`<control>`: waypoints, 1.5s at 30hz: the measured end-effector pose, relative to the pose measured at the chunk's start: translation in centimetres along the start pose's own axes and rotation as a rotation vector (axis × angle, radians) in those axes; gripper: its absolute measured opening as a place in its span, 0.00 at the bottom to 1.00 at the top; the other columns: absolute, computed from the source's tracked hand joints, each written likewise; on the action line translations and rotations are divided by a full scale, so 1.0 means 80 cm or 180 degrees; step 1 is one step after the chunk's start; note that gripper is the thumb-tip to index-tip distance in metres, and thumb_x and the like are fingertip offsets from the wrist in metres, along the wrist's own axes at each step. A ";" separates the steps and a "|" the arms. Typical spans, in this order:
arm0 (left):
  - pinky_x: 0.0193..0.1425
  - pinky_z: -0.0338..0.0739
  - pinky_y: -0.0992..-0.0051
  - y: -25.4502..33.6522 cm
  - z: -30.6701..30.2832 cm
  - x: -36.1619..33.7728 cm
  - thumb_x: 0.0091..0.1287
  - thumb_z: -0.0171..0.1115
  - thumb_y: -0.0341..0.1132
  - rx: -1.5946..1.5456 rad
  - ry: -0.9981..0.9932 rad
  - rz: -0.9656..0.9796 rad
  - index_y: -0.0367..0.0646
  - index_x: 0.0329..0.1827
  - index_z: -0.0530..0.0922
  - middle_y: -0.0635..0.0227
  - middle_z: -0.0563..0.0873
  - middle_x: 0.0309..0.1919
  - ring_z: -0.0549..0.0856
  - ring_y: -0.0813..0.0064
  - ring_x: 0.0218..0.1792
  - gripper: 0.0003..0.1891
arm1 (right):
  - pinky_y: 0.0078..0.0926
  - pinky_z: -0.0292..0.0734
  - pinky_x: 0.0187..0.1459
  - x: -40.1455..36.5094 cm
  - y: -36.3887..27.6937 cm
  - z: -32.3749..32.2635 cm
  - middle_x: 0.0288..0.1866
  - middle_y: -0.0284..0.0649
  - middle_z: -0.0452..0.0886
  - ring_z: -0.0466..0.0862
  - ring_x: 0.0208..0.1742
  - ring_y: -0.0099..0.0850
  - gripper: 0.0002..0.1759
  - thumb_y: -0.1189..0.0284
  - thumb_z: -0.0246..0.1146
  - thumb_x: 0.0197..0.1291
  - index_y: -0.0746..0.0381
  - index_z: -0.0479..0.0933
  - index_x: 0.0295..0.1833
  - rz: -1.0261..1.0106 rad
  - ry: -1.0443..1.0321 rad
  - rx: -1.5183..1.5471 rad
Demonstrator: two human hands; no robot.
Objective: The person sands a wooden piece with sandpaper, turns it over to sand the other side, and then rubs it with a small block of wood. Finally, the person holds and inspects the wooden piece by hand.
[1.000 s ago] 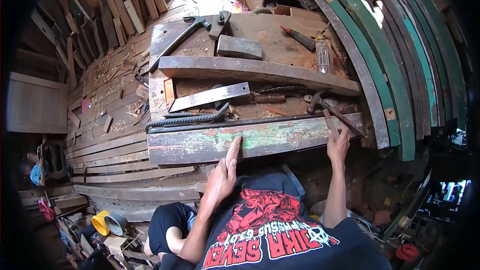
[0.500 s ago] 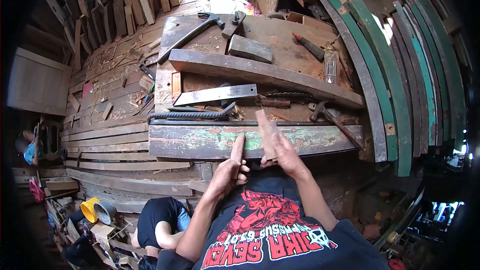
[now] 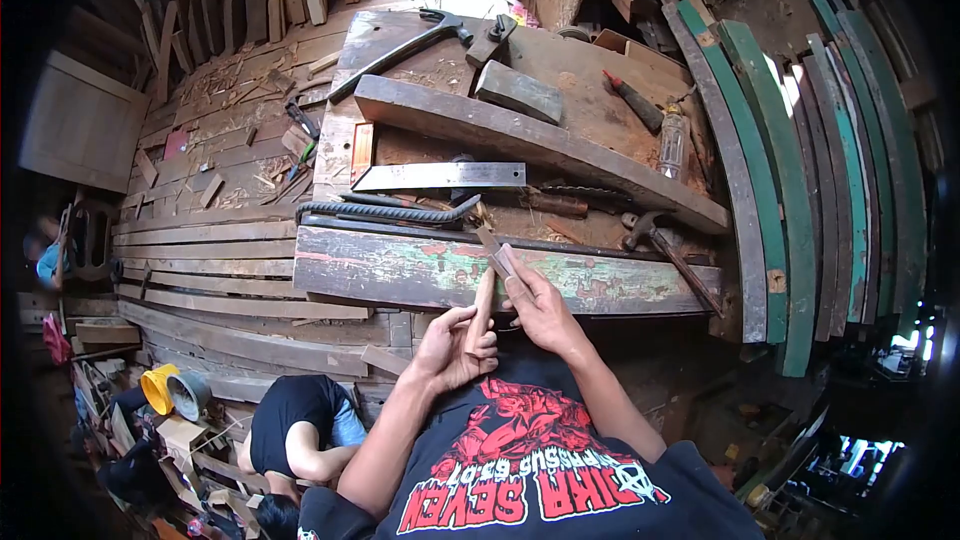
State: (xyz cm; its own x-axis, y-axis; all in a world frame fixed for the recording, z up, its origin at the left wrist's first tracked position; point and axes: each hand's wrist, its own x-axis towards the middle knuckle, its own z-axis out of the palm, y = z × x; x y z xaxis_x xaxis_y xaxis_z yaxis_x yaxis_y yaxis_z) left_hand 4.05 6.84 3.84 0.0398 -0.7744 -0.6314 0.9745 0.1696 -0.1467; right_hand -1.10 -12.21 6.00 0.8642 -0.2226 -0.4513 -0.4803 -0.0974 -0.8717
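wooden strip in right hand points away, tilted left.

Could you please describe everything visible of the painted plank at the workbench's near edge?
The painted plank is a long, weathered wooden board with flaking green and red paint, lying lengthwise along the near edge of the workbench. The left hand lays its index finger on it; the right hand holds a small wooden strip to it.

Left hand points its index upward; right hand beside it — fingers pinched.
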 end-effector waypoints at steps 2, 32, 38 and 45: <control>0.35 0.71 0.74 0.004 -0.022 0.005 0.80 0.51 0.49 -0.0240 -0.0440 -0.0083 0.43 0.53 0.78 0.75 0.73 0.22 0.71 0.80 0.22 0.18 | 0.33 0.82 0.57 0.001 0.004 0.002 0.68 0.53 0.80 0.85 0.58 0.36 0.32 0.56 0.56 0.82 0.56 0.64 0.84 -0.0230 0.0051 -0.0489; 0.13 0.55 0.83 0.001 -0.001 0.011 0.85 0.37 0.61 0.0229 0.0318 0.0175 0.50 0.46 0.72 0.80 0.67 0.18 0.59 0.87 0.11 0.25 | 0.51 0.82 0.39 -0.034 -0.006 0.021 0.43 0.51 0.80 0.86 0.37 0.54 0.27 0.62 0.64 0.74 0.53 0.76 0.76 -0.0873 0.0276 -0.2272; 0.12 0.56 0.82 -0.004 0.004 0.017 0.85 0.37 0.61 0.0140 0.0421 0.0286 0.52 0.44 0.72 0.80 0.68 0.18 0.61 0.87 0.11 0.24 | 0.55 0.83 0.37 -0.023 0.008 0.033 0.45 0.52 0.80 0.87 0.35 0.56 0.31 0.62 0.61 0.76 0.47 0.68 0.82 -0.0848 0.0393 -0.2439; 0.13 0.57 0.83 -0.004 0.005 0.016 0.85 0.38 0.61 -0.0102 0.0461 0.0240 0.53 0.46 0.73 0.80 0.68 0.18 0.62 0.88 0.10 0.23 | 0.54 0.84 0.38 -0.015 0.011 0.041 0.45 0.51 0.80 0.87 0.37 0.55 0.31 0.64 0.61 0.75 0.49 0.68 0.82 -0.0904 0.0457 -0.2603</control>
State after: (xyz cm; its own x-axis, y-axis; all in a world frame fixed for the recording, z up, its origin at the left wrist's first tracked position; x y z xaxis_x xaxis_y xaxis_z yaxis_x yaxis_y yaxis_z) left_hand 3.89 5.58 3.36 0.0781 -0.6631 -0.7445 0.9624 0.2451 -0.1174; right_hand -2.10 -8.83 5.12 0.9666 -0.1990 -0.1617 -0.2546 -0.8201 -0.5125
